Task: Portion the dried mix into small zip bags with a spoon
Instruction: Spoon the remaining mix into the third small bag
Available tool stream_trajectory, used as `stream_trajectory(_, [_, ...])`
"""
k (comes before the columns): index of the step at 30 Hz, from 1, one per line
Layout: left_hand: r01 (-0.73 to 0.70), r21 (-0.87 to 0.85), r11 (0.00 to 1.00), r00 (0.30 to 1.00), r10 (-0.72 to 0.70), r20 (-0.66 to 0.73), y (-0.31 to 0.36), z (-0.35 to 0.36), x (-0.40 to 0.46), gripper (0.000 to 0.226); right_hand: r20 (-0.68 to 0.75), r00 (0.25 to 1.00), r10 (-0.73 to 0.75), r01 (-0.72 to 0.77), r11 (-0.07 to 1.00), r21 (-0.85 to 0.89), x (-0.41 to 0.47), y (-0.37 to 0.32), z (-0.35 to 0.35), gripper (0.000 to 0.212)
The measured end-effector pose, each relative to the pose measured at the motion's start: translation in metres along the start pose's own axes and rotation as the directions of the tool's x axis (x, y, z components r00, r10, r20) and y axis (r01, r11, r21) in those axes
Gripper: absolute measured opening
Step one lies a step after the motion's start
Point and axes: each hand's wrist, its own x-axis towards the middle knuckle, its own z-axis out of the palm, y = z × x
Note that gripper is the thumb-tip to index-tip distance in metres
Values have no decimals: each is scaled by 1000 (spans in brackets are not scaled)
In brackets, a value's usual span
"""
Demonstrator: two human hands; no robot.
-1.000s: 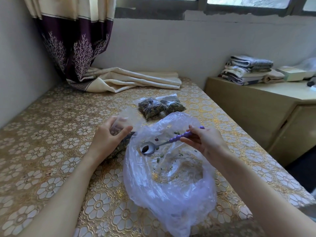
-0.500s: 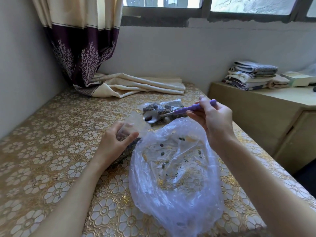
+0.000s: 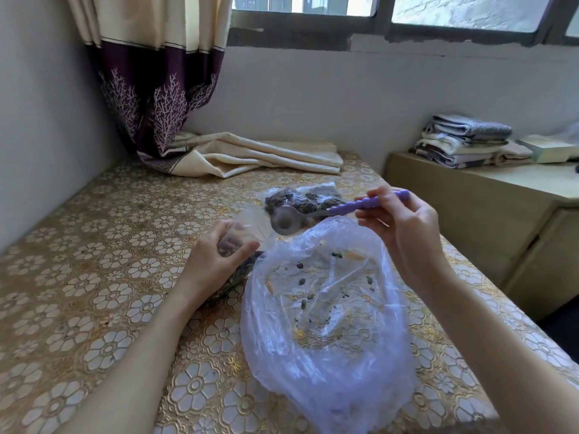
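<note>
A big clear plastic bag lies open on the table with a few bits of dried mix left inside. My right hand pinches the purple handle of a metal spoon; its bowl hangs tilted over the mouth of a small zip bag. My left hand grips that small bag, which stands partly filled with dark mix. Two filled zip bags lie behind the spoon.
The table wears a gold flower-patterned cloth. A curtain's end is piled at the back by the wall. A low wooden cabinet on the right carries folded towels.
My right hand lifted the spoon out of the big bag and carried it up to the small bag's mouth. The spoon's bowl now looks tipped. My left hand kept its hold.
</note>
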Motion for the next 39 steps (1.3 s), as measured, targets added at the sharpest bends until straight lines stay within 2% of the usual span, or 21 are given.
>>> stream_trajectory(3, [-1,-3,1000,1000,1,5,1,1,-1,46,-64,996,56,-59,997,-52,-2,1,-19,20])
stream_trajectory(7, [-1,-4,1000,1000,1,9,2,1,0,48,-76,980,186,-195,969,-149,-9,9,-35,24])
stream_trajectory(15, [2,-3,1000,1000,-2,19,-1,1,-1,47,-151,926,345,-369,911,-184,-20,27,-44,31])
stream_trajectory(20, [-7,-1,1000,1000,7,20,-2,2,0,43,-219,903,370,-400,910,-109,-21,33,-46,31])
stream_trajectory(25, [-16,-7,1000,1000,16,19,-2,2,0,34,-173,903,392,-412,906,-97,-21,35,-42,33])
stream_trajectory(39, [1,31,1000,1000,-2,20,-2,2,0,48,-280,874,398,-431,900,-68,-7,40,-51,32])
